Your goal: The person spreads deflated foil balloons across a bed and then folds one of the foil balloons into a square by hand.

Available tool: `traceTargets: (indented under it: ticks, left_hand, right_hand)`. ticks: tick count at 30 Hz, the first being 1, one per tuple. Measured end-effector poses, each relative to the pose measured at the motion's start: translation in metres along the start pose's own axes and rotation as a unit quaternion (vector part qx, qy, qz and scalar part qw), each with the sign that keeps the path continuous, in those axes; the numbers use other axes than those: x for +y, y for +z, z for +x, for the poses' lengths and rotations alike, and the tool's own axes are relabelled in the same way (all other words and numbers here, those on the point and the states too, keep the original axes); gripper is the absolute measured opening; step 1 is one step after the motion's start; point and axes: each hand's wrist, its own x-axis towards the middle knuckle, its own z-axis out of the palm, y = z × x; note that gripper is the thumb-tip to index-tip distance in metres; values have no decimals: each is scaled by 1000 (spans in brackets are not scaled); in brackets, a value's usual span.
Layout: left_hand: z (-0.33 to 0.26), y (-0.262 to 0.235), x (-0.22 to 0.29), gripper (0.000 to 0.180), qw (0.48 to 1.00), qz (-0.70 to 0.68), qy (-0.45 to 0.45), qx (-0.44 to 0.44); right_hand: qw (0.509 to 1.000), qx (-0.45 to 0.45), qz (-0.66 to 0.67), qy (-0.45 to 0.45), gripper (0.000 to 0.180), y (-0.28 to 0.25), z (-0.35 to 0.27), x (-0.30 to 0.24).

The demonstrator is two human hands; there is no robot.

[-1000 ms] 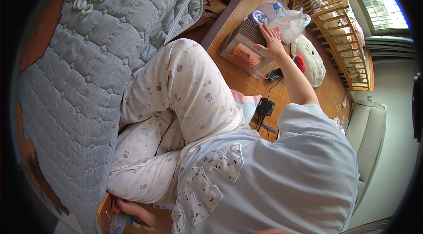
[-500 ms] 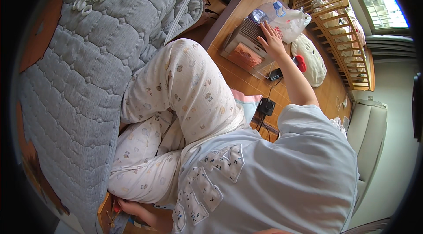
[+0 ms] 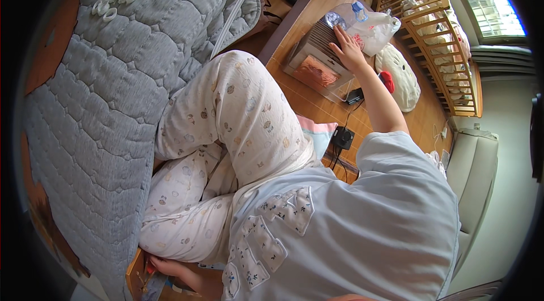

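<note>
My right hand (image 3: 349,53) reaches up and away, its fingers stretched out over the brown ridged top of a box (image 3: 316,70). The box has clear sides and a copper-coloured picture on one face. Beside the fingertips lies a clear plastic bottle (image 3: 358,12) with a blue cap, and a white plastic bag (image 3: 378,36) is next to it. At the lower left my left hand (image 3: 168,267) is inside an open wooden drawer (image 3: 135,272). Its fingers curl at a small red thing (image 3: 151,266), partly hidden, whose kind I cannot make out.
A grey quilted bed (image 3: 107,108) fills the left side, with white rings (image 3: 116,1) on it. A white plush cushion (image 3: 399,77) lies beyond my right forearm, in front of a wooden cot (image 3: 436,40). A black device (image 3: 343,137) with cables sits on the wooden floor.
My right hand has shifted slightly up and left over the box top, its fingers a little closer together. The left hand stays in the drawer, nearly still.
</note>
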Motion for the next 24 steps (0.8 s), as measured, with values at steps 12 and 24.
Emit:
traceTargets:
  ticks: [12, 24]
  left_hand:
    - [2, -2, -7, 41, 999, 18, 39, 7]
    - [-6, -8, -10, 24, 999, 25, 11, 38]
  right_hand:
    - [1000, 27, 4, 2, 71, 2, -3, -18]
    - [992, 22, 47, -113, 53, -6, -6, -62]
